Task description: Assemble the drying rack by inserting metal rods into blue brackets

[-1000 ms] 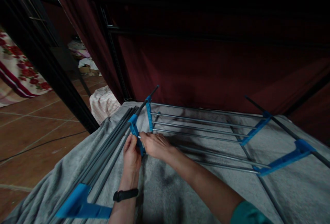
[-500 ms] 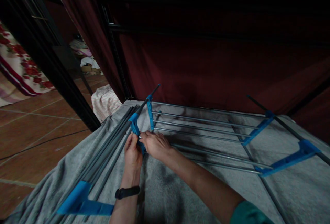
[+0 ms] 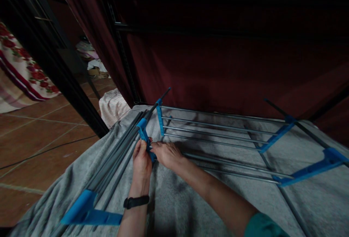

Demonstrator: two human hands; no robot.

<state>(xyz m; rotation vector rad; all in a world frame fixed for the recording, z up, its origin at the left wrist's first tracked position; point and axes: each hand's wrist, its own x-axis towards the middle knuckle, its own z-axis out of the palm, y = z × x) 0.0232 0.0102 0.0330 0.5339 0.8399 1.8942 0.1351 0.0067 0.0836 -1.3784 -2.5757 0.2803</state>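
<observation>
My left hand point(image 3: 141, 158) pinches blue bracket point(image 3: 143, 135) on rack point(image 3: 218, 138); right hand point(image 3: 167, 154) closed round thin rod point(image 3: 231, 160) end beside it. Rack lies flat on grey blanket point(image 3: 177, 200), loose rods point(image 3: 117, 153) bundled at left. I judge frame light, rods stiff but springy, slick metal; plastic bracket could snap if forced. Best grip: bracket body, rod close to end. Versus half second ago: hands barely shifted, view nudged slightly; grips unchanged.
</observation>
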